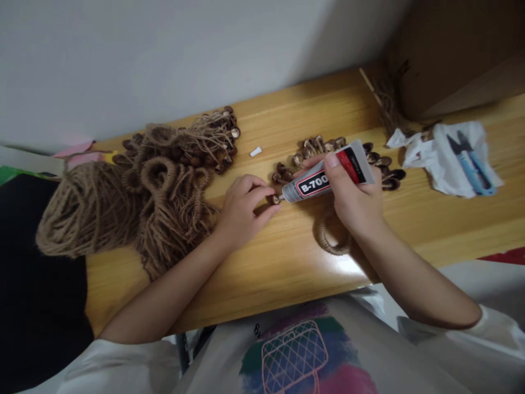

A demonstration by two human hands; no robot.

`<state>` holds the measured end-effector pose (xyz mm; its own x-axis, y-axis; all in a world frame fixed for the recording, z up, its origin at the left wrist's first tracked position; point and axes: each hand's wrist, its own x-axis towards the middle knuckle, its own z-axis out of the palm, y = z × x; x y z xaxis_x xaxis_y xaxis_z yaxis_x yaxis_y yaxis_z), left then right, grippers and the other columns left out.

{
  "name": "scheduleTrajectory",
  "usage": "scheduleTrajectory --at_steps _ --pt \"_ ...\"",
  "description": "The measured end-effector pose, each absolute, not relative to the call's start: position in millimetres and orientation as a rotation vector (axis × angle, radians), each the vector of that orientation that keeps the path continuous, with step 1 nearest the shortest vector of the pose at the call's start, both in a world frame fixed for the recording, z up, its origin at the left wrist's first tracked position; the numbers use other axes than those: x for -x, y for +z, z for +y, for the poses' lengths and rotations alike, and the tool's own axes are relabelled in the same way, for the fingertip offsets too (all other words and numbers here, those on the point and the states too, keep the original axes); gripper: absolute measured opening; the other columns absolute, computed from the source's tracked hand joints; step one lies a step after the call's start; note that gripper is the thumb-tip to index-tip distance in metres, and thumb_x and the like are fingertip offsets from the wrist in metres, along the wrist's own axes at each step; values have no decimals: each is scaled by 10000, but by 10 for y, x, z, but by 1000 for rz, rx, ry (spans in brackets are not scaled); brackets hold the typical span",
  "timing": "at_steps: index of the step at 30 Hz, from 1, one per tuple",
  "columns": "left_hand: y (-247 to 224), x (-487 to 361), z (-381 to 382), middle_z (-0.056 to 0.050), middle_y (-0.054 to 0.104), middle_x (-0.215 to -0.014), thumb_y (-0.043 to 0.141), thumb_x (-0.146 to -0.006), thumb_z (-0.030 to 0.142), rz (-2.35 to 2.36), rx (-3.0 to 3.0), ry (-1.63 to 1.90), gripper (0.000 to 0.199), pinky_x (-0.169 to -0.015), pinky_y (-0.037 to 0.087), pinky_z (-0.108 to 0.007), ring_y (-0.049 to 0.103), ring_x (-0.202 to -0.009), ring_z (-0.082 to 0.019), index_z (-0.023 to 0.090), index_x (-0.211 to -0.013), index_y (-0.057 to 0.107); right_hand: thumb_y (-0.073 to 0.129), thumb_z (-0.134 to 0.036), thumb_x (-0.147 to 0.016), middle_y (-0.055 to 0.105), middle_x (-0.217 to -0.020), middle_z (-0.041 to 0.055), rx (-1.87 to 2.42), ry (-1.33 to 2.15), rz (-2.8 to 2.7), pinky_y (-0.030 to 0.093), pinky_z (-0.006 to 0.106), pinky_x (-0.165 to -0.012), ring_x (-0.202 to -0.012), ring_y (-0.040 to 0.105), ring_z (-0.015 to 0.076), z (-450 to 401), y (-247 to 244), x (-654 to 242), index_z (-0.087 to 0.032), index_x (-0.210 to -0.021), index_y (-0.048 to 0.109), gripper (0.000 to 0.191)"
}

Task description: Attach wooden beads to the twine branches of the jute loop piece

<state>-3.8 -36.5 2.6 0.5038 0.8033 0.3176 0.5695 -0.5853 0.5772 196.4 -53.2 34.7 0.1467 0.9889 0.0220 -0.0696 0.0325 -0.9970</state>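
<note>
Between its thumb and fingertips, my left hand (246, 207) pinches a small brown nut cap (276, 200) above the wooden table. My right hand (356, 191) is wrapped round a grey B-700 glue tube (314, 183), tilted so that its nozzle meets the cap. Several brown caps (318, 144) lie behind the tube, partly hidden by it and by my right hand. A rope ring (324, 235) rests on the table beneath my right wrist. Behind my left hand lies a small white tube cap (256, 151).
A twine ball (88, 210), rope rings (158, 175) with loose strands and more caps (229, 156) are heaped at the left. Blue snips (471, 164) lie on white plastic (447, 164) at the right, near a cardboard box (459, 60). A wall stands behind the table (246, 279).
</note>
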Motion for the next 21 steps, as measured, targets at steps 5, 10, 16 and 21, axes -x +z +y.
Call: scheduleTrajectory --at_steps 5,10,16,21 --pt "26 38 -366 -65 601 -975 672 -847 295 1125 -2353 809 164 -813 474 -368 568 -917 -207 173 -956 658 637 -478 -858 735 -817 0 1195 1122 -1029 588 334 -765 -1053 681 242 -541 338 -1969 -288 -770 708 222" --pt "27 41 -364 -51 600 -976 686 -834 288 1144 -2350 784 152 -813 475 -360 571 -918 -200 197 -951 653 634 -505 -849 728 -803 14 1217 1166 -928 601 350 -708 -1002 697 256 -523 339 -1950 -274 -808 696 243" --pt "9 46 -369 -48 610 -971 699 -822 255 1144 -2310 809 170 -822 474 -364 578 -918 -200 194 -974 652 642 -522 -814 727 -815 49 1236 1218 -768 612 370 -704 -980 700 271 -459 414 -1952 -242 -716 660 298" --pt "14 43 -381 -45 623 -942 688 -831 243 1111 -2192 899 161 -807 493 -350 594 -903 -192 187 -975 643 569 -580 -834 727 -790 45 1236 1316 -728 577 314 -575 -891 713 239 -422 482 -2004 -255 -758 651 344"
